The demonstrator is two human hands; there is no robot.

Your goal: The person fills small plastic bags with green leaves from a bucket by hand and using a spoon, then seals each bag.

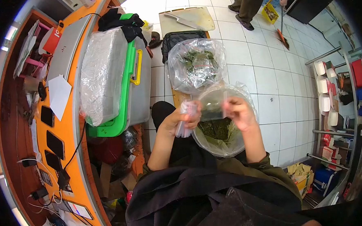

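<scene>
My left hand [184, 117] is closed round a bundle of clear plastic bags with pinkish edges [184, 129]. To its right, my right hand [240, 112] pinches the edge of one clear plastic bag [212, 111], which spans the gap between both hands. Below the hands stands a round container lined with clear plastic [245, 89], with green leaves [219, 131] inside. Beyond it, a large open plastic bag [176, 60] holds green leaves [192, 61] and a small clear packet [203, 67].
A knife [184, 21] lies on a cutting board [207, 19] ahead. At left are an orange desk [84, 175] with phones and a green-rimmed plastic box [126, 87]. A rack [333, 133] stands at right. Another person [251, 5] sweeps on the tiled floor at upper right.
</scene>
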